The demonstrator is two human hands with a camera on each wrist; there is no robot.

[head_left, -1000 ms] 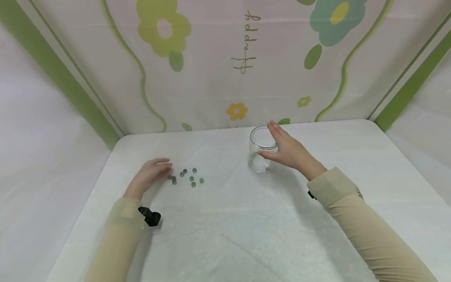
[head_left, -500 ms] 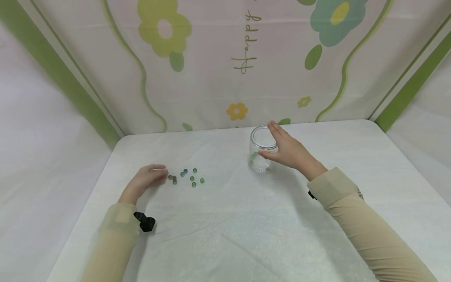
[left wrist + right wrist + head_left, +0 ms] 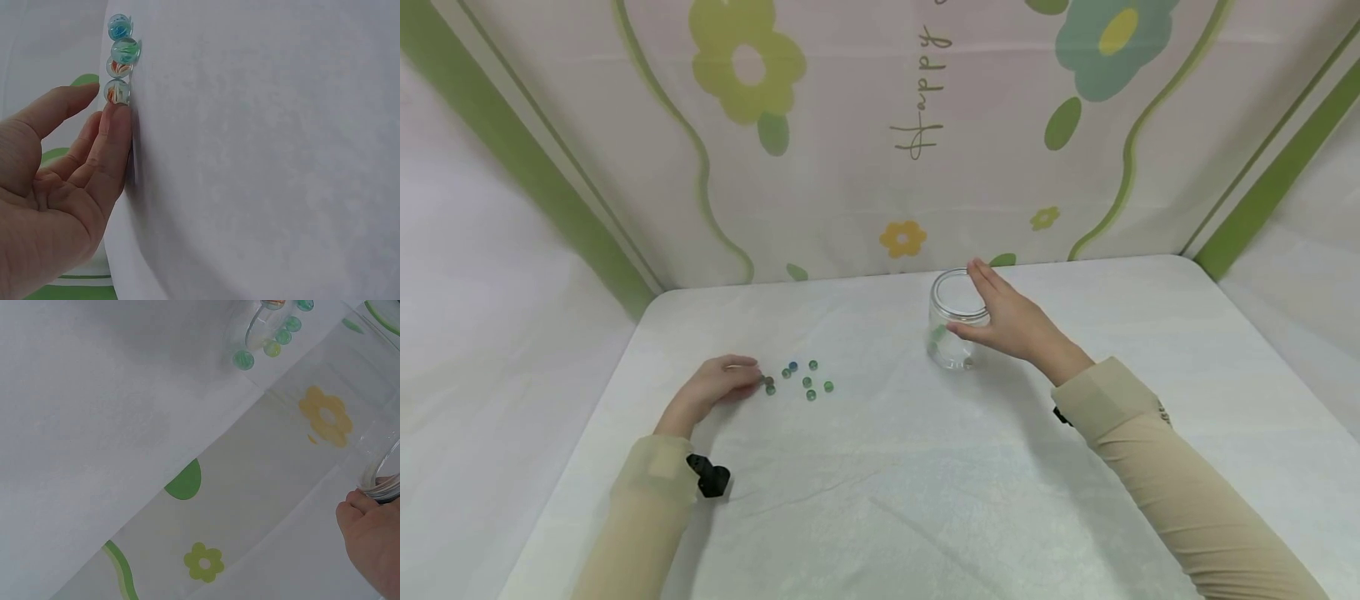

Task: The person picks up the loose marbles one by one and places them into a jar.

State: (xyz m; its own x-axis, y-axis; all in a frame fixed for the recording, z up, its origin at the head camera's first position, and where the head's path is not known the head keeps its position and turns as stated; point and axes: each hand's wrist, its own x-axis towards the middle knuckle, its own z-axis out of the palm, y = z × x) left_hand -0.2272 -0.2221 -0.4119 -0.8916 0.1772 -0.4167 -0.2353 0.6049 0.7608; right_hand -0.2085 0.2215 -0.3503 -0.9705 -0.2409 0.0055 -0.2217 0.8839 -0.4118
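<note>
My left hand (image 3: pixel 711 387) is low over the table at the left of several loose glass marbles. In the left wrist view one fingertip meets a clear marble with an orange swirl (image 3: pixel 117 92), while the thumb is held apart. More marbles line up behind it, among them a green-swirled marble (image 3: pixel 126 50) and a blue marble (image 3: pixel 119 27). A clear glass jar (image 3: pixel 942 337) stands upright near the back edge. Its right side is held by my right hand (image 3: pixel 1013 323), thumb in front and fingers at the rim. Green marbles (image 3: pixel 244 360) show at the jar's bottom.
A white cloth covers the table (image 3: pixel 880 492). Directly behind the jar rises a floral backdrop (image 3: pixel 850 183), with white side panels (image 3: pixel 497 250) to left and right. A black wrist camera (image 3: pixel 711 477) sits on the left sleeve.
My left hand first drew back left from the marbles, then edged right again until its fingertips reached the leftmost ones. The right hand and jar have stayed put.
</note>
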